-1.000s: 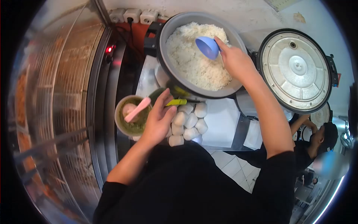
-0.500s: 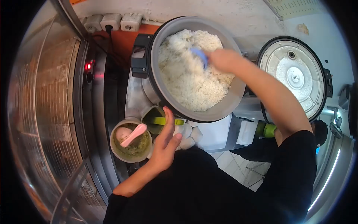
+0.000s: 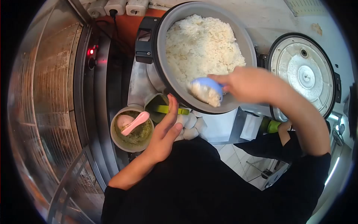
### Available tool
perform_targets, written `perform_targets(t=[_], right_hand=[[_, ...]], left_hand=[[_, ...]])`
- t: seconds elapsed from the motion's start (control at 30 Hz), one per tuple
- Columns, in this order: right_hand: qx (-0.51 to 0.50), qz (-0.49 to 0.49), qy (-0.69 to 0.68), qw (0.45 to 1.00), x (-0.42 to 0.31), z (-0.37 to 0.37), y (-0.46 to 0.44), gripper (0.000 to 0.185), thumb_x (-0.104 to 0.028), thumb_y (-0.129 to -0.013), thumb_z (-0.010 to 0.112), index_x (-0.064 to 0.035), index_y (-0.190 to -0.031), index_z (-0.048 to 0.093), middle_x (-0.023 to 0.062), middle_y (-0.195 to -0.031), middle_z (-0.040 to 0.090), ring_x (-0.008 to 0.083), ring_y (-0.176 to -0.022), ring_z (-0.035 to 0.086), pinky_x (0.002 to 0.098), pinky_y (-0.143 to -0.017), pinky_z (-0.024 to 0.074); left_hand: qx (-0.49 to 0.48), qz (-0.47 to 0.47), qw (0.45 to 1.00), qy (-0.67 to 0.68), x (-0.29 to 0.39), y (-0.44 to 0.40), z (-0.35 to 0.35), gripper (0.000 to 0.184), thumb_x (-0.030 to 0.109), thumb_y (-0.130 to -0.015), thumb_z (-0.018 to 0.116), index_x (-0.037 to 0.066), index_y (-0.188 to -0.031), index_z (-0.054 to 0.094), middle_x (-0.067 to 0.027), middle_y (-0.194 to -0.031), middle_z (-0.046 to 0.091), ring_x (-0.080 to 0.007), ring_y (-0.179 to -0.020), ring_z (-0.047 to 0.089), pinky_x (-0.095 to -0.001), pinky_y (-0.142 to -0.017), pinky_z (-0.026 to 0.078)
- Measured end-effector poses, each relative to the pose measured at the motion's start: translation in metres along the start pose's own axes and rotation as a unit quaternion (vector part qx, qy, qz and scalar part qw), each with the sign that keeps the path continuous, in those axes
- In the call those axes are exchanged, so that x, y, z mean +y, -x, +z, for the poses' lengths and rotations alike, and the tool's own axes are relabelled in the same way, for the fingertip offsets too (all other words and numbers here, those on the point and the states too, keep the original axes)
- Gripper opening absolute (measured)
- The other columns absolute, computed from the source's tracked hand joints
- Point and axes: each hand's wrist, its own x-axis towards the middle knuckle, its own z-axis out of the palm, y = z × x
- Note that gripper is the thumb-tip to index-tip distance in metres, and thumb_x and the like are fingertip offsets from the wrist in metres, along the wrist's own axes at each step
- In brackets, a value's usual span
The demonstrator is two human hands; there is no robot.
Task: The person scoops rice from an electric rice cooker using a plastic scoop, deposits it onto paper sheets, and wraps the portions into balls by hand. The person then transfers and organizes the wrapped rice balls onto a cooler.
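Observation:
A large rice cooker [image 3: 249, 44] stands uncovered in front of me, its pot full of white rice [image 3: 205, 46]. My right hand [image 3: 246, 84] grips a blue rice scoop [image 3: 209, 83] over the near side of the pot. White rice fills the scoop, which is tilted toward the near rim. Below the cooker's near left edge, my left hand [image 3: 164, 136] is raised with its fingers stretched out, holding nothing. Beside it are a green container [image 3: 156, 102] with a lime-green handle [image 3: 171, 109] and a pot [image 3: 113, 131] of greenish food with a pink spoon [image 3: 136, 123] across it.
The cooker's round metal lid [image 3: 294, 74] hangs hinged to the right. A glass-fronted cabinet [image 3: 48, 100] with wire racks lines the left. Several pale rounded objects [image 3: 191, 127] sit near my body. Another person's dark clothing [image 3: 279, 145] shows at the lower right.
My right hand has brought the scoop from the middle of the rice down to the near side, and it now carries rice. My left hand keeps its pose; the view has shifted slightly.

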Motion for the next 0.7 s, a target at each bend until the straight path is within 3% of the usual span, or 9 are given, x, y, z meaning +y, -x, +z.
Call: perform_targets(t=[0.07, 0.1, 0.17, 0.2, 0.27, 0.37, 0.4, 0.53, 0.7], right_hand=[[-0.041, -0.050, -0.089, 0.994, 0.037, -0.017, -0.019, 0.039, -0.016, -0.103, 0.057, -0.0179, -0.141, 0.066, 0.0193, -0.110, 0.076, 0.0369, -0.098, 0.073, 0.0479, -0.090, 0.0565], [0.032, -0.076, -0.041, 0.996, 0.051, -0.018, -0.030, 0.050, -0.012, -0.100, 0.058, -0.0220, -0.148, 0.060, 0.0182, -0.105, 0.077, 0.0354, -0.090, 0.075, 0.0478, -0.083, 0.0583], [0.264, 0.051, 0.125, 0.955, 0.022, -0.016, -0.037, 0.065, -0.009, -0.095, 0.060, -0.0262, -0.157, 0.049, 0.0176, -0.096, 0.076, 0.0350, -0.080, 0.074, 0.0478, -0.074, 0.0595], [0.268, 0.051, 0.120, 0.954, 0.018, -0.006, -0.043, 0.065, -0.009, -0.095, 0.060, -0.0262, -0.157, 0.049, 0.0176, -0.096, 0.076, 0.0350, -0.080, 0.074, 0.0478, -0.074, 0.0595], [0.435, 0.026, 0.233, 0.869, 0.019, 0.018, -0.057, 0.074, -0.004, -0.092, 0.060, -0.0232, -0.161, 0.041, 0.0202, -0.092, 0.075, 0.0322, -0.076, 0.076, 0.0426, -0.068, 0.0622], [0.361, 0.196, 0.068, 0.909, 0.027, 0.003, -0.040, 0.071, -0.007, -0.092, 0.059, -0.0262, -0.159, 0.046, 0.0201, -0.090, 0.074, 0.0384, -0.079, 0.073, 0.0480, -0.072, 0.0603], [0.361, 0.194, 0.067, 0.910, 0.036, 0.010, -0.044, 0.071, -0.007, -0.092, 0.059, -0.0262, -0.159, 0.046, 0.0201, -0.090, 0.074, 0.0384, -0.079, 0.073, 0.0480, -0.072, 0.0603], [0.232, 0.054, -0.164, 0.957, 0.058, 0.054, -0.110, 0.046, -0.013, -0.101, 0.056, -0.0184, -0.146, 0.062, 0.0240, -0.107, 0.075, 0.0416, -0.097, 0.073, 0.0496, -0.089, 0.0571], [0.271, -0.035, -0.277, 0.921, -0.007, 0.047, -0.096, 0.043, -0.016, -0.103, 0.055, -0.0159, -0.146, 0.060, 0.0274, -0.104, 0.073, 0.0463, -0.097, 0.070, 0.0530, -0.088, 0.0547]], left_hand=[[-0.002, 0.018, 1.000, 0.018, -0.001, -0.002, 0.001, 0.071, 0.011, -0.107, 0.045, -0.007, -0.165, 0.007, -0.0176, -0.177, -0.004, -0.0268, -0.163, 0.000, -0.0385, -0.130, 0.004], [-0.005, 0.019, 1.000, 0.015, -0.001, -0.003, 0.000, 0.071, 0.011, -0.107, 0.045, -0.007, -0.165, 0.007, -0.0176, -0.177, -0.004, -0.0268, -0.163, 0.000, -0.0385, -0.130, 0.004], [-0.008, 0.013, 1.000, 0.025, -0.002, -0.002, -0.001, 0.072, 0.012, -0.108, 0.045, -0.008, -0.164, 0.005, -0.0167, -0.177, -0.004, -0.0263, -0.163, 0.000, -0.0385, -0.130, 0.004], [-0.010, 0.011, 1.000, 0.019, -0.001, 0.000, 0.001, 0.072, 0.012, -0.108, 0.045, -0.008, -0.164, 0.005, -0.0167, -0.177, -0.004, -0.0263, -0.163, 0.000, -0.0385, -0.130, 0.004], [-0.006, 0.002, 1.000, 0.019, 0.001, -0.001, 0.000, 0.072, 0.012, -0.108, 0.044, -0.008, -0.164, 0.003, -0.0163, -0.177, -0.004, -0.0260, -0.163, 0.000, -0.0387, -0.130, 0.004], [-0.015, 0.002, 0.999, 0.041, 0.002, -0.002, -0.004, 0.072, 0.012, -0.108, 0.044, -0.008, -0.164, 0.003, -0.0160, -0.177, -0.005, -0.0260, -0.163, 0.000, -0.0388, -0.130, 0.004], [-0.013, 0.000, 0.999, 0.040, 0.001, -0.001, -0.003, 0.072, 0.012, -0.108, 0.044, -0.008, -0.164, 0.003, -0.0160, -0.177, -0.005, -0.0260, -0.163, 0.000, -0.0388, -0.130, 0.004], [-0.008, 0.007, 1.000, 0.009, 0.001, -0.003, 0.006, 0.076, 0.020, -0.109, 0.044, -0.007, -0.165, 0.001, -0.0168, -0.177, -0.005, -0.0281, -0.163, -0.003, -0.0411, -0.130, 0.000], [-0.008, -0.009, 1.000, -0.008, -0.004, -0.002, -0.002, 0.080, 0.030, -0.109, 0.043, -0.005, -0.165, -0.001, -0.0175, -0.177, -0.006, -0.0304, -0.164, -0.006, -0.0434, -0.131, -0.005]])
